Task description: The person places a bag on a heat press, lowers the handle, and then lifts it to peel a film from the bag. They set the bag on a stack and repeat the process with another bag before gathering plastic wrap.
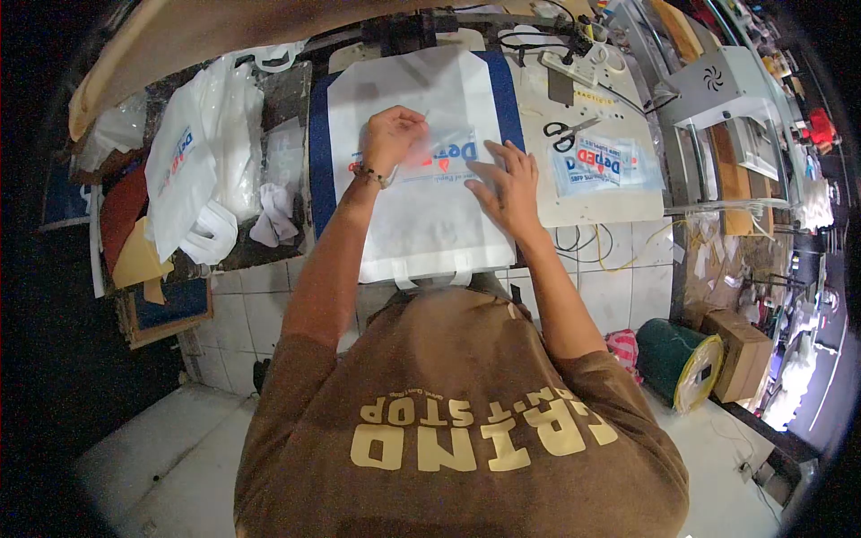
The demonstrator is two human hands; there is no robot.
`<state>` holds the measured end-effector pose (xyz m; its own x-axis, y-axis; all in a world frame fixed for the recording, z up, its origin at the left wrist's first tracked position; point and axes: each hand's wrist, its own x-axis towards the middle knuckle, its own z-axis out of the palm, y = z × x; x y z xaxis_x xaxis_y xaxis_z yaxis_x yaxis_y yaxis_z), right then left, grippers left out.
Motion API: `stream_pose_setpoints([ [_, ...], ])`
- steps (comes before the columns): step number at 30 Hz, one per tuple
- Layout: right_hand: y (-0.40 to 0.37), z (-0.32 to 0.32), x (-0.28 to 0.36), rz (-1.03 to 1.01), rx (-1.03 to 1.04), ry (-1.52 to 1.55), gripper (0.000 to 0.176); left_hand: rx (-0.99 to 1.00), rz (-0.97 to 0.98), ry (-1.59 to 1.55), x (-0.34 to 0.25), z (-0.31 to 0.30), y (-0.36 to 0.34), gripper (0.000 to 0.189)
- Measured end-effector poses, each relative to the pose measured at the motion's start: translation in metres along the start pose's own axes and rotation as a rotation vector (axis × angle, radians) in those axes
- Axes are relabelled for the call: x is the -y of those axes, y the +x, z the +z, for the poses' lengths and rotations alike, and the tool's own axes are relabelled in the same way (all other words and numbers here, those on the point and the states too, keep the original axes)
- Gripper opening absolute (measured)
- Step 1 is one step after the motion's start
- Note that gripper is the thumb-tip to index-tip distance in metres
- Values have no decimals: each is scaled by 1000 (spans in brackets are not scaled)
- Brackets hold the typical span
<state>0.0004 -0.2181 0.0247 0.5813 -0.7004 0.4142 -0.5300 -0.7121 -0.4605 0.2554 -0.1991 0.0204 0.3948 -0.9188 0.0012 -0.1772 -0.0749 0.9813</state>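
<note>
A white tote bag (395, 224) lies flat on a dark blue pad (504, 90), its handles toward my body. Blue and red "DepED" lettering (462, 152) shows upside down near its middle. My left hand (395, 139), with a bracelet at the wrist, is above the bag, fingers curled in a pinch on what looks like a clear film (420, 161). That film is see-through and blurred, so its edges are hard to trace. To the right of the lettering, my right hand (511, 188) rests on the bag with fingers spread.
White bags (184, 161) are piled at the left beside a crumpled white cloth (274, 215). On the right board lie black-handled scissors (560, 134) and printed film sheets (592, 166). A power strip (578, 67) and a grey machine (722, 85) stand further back.
</note>
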Motion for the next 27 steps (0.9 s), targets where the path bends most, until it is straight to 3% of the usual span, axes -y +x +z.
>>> stream_pose_setpoints([
  [2, 0, 0, -1, -5, 0, 9, 33, -5, -96, 10, -10, -3, 2, 11],
  [27, 5, -2, -3, -29, 0, 67, 32, -156, -45, -88, 24, -43, 61, 9],
])
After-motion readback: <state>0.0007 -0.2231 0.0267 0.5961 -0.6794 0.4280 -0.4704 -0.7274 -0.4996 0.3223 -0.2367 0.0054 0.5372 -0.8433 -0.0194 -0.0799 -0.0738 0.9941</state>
